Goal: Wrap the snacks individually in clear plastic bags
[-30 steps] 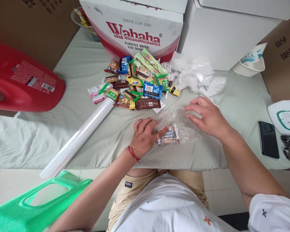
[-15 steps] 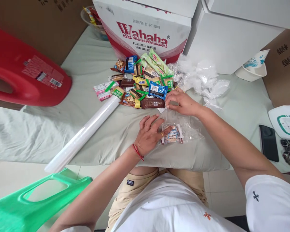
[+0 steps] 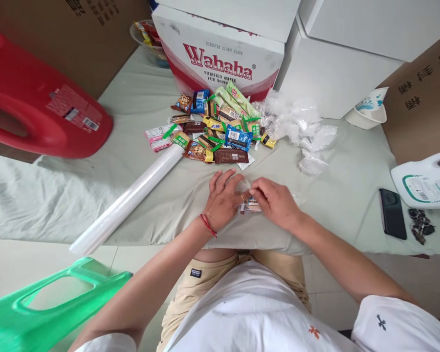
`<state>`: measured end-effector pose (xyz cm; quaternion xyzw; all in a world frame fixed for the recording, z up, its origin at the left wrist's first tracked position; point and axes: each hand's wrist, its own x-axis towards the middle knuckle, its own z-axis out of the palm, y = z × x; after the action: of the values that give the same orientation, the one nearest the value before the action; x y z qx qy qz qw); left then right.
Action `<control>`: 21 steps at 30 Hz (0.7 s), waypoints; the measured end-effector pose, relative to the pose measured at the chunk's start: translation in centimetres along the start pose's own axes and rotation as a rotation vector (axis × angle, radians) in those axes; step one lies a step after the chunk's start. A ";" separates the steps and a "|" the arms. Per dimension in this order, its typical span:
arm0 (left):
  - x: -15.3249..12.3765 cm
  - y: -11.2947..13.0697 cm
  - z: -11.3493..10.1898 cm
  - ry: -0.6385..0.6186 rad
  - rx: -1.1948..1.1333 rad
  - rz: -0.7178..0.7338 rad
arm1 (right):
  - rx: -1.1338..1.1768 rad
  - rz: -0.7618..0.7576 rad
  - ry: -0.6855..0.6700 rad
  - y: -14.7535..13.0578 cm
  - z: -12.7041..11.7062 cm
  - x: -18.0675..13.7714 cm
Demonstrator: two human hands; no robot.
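Observation:
A small wrapped snack packet (image 3: 252, 207) with printed lettering lies near the front edge of the cloth-covered table (image 3: 190, 210), in clear plastic film (image 3: 243, 185). My left hand (image 3: 224, 196) rests at its left side, palm down with fingers spread, its ringed finger or thumb reaching onto the packet. From the right, my right hand (image 3: 276, 201) has its fingertips pinched together at the film over the packet, partly hiding it. Beyond both hands sits a pile of wrapped snacks (image 3: 231, 155), mixed in colour. Crumpled clear plastic (image 3: 304, 120) lies to the right of the pile.
A white plastic roll (image 3: 132, 195) lies slanted at left, near a red jug (image 3: 73, 117). Behind the snacks stands a Wahaha carton (image 3: 220, 58). Paper cups (image 3: 368, 115), a phone (image 3: 393, 213), keys (image 3: 421, 226) and a white jug (image 3: 425, 183) are at right; a green stool (image 3: 58, 313) is lower left.
My right hand has come from the edge of the snack pile down to the packet, folding film over it. My left hand stays almost in place.

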<state>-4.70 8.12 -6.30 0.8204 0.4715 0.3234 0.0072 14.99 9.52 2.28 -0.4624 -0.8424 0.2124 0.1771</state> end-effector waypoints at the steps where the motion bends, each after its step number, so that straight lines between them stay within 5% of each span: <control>1: 0.0 -0.1 -0.1 -0.009 -0.037 -0.034 | -0.034 0.013 0.005 -0.1 0.9 -0.7; 7: 0.2 -1.1 -1.0 0.008 -0.313 -0.286 | -0.195 0.085 0.115 -0.1 4.1 -2.3; 12: 0.3 -0.7 -1.2 -0.022 -0.313 -0.384 | -0.123 0.080 0.174 0.4 4.3 -2.3; 21: 0.9 -2.5 -2.5 0.170 -0.412 -0.759 | -0.003 0.107 0.190 0.8 4.3 -2.0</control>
<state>-7.66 9.48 -4.70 0.5411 0.6641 0.4513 0.2499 14.43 7.35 -1.92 -0.5250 -0.7962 0.1756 0.2439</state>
